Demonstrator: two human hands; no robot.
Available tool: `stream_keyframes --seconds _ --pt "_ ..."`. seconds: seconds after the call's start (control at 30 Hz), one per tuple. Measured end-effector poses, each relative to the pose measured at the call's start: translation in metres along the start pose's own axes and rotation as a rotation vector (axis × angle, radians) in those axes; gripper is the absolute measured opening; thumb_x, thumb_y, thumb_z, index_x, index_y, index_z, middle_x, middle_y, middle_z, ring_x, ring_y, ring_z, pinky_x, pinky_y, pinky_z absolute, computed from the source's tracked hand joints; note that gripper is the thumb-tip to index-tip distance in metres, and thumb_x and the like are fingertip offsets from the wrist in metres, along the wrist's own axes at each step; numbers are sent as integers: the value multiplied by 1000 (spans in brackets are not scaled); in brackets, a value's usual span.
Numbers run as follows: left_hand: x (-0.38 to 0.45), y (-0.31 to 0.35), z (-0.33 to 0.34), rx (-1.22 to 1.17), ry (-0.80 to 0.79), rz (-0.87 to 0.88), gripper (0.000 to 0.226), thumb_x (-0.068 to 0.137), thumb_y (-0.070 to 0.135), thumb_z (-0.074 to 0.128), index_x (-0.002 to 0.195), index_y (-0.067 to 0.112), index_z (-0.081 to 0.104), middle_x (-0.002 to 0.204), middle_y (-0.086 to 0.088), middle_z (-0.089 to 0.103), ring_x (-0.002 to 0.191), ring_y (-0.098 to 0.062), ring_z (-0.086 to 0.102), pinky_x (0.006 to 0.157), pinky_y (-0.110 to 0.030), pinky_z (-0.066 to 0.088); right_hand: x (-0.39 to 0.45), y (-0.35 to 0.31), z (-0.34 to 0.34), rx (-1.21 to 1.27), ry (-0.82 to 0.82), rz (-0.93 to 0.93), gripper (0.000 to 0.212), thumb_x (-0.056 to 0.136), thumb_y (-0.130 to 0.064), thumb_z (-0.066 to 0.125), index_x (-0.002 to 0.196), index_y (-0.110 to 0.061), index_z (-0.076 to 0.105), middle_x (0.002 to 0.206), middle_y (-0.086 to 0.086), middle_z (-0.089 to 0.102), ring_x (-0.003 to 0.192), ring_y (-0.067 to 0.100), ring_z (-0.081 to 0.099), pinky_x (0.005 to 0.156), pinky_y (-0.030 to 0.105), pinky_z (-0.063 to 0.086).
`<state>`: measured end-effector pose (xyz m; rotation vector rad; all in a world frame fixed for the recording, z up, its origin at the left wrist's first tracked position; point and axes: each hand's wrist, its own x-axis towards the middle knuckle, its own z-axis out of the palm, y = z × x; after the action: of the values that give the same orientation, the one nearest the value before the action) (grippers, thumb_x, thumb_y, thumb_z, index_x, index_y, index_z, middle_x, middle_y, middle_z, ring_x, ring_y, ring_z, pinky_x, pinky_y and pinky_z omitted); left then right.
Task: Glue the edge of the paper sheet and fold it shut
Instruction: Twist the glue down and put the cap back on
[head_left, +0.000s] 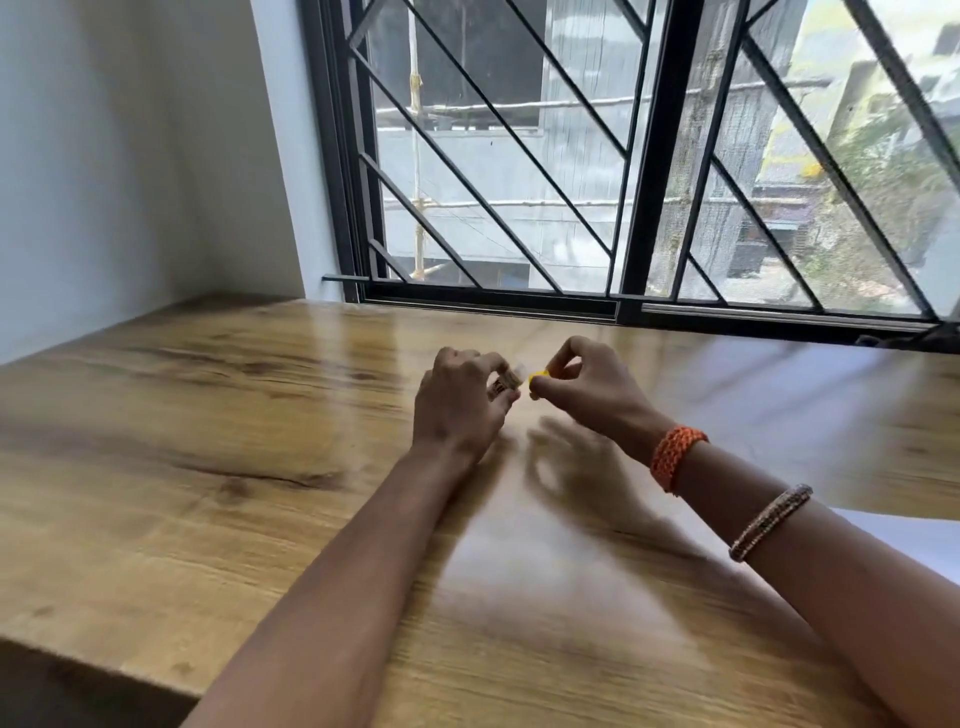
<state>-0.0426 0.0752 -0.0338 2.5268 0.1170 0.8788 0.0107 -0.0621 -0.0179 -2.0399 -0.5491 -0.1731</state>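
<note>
My left hand (460, 402) is closed around a small glue stick (508, 382), whose pale body pokes out between the fingers toward the right. My right hand (582, 384) pinches the stick's yellow cap (538, 378) between thumb and fingers, just off the end of the stick. Both hands hover above the middle of the wooden table (260, 467). A corner of the white paper sheet (914, 540) shows at the right edge, partly hidden behind my right forearm.
The table runs to a barred window (623, 182) at the back and a white wall (130, 156) on the left. Its front left edge (104, 670) drops off near the bottom. My right wrist wears an orange band and a bangle.
</note>
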Motion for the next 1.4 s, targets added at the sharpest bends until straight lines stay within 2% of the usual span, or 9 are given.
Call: stream_keyframes --seconds 0.13,0.27,0.43,0.67,0.8,0.93,1.1,1.27,1.4 --pt "-4 5 0 44 -59 39 20 82 34 62 99 24 58 97 -9 70 94 -34 63 69 -35 45 -3 3 -3 -41 2 -99 21 71 -26 73 80 -14 58 68 5 66 55 14 57 49 25 43" --pt "-6 8 -3 44 0 100 21 82 31 65 101 22 60 94 -8 72 93 -33 64 71 -34 43 -5 4 -9 -68 23 -231 16 77 -15 73 89 -16 63 75 4 68 67 13 63 60 18 50" --pt "-12 15 -8 1 128 237 22 79 23 69 101 19 67 88 -7 74 87 -31 65 72 -32 42 -15 9 -16 -152 100 -373 22 75 -4 75 95 -12 67 84 1 70 79 11 64 60 4 43" --pt "-16 30 -5 -148 209 380 23 74 9 71 97 10 70 85 -7 73 79 -25 60 69 -24 40 -30 10 -41 -60 138 -377 16 75 -3 75 89 -10 69 74 3 68 69 18 66 64 30 55" --pt "-24 41 1 -168 229 420 20 73 8 70 93 10 70 82 -4 73 79 -24 61 70 -30 45 -42 13 -50 -12 85 -377 8 80 -6 72 86 -5 66 70 8 68 62 16 64 63 37 55" --pt "-27 45 4 -162 301 471 22 72 9 71 93 9 71 87 -2 74 84 -17 55 74 -33 50 -49 14 -53 -103 49 -396 8 89 -11 60 83 -7 58 68 13 62 63 29 57 58 42 47" --pt "-27 45 5 -94 381 595 23 74 11 70 97 8 71 93 -2 74 89 -16 49 79 -32 43 -50 13 -50 -69 9 -304 34 99 -24 43 68 -14 54 57 -2 50 51 11 42 52 36 38" --pt "-25 50 5 84 409 651 21 78 15 68 98 12 71 94 0 74 92 -18 51 82 -31 37 -48 -1 -55 185 -152 110 53 102 -40 28 60 -14 47 53 0 41 44 11 40 47 27 40" --pt "-34 66 2 19 226 413 18 79 22 66 96 18 66 87 -2 73 83 -27 63 72 -34 42 -51 -3 -67 135 -211 241 64 97 -57 17 72 -11 54 59 3 51 51 14 49 52 26 43"
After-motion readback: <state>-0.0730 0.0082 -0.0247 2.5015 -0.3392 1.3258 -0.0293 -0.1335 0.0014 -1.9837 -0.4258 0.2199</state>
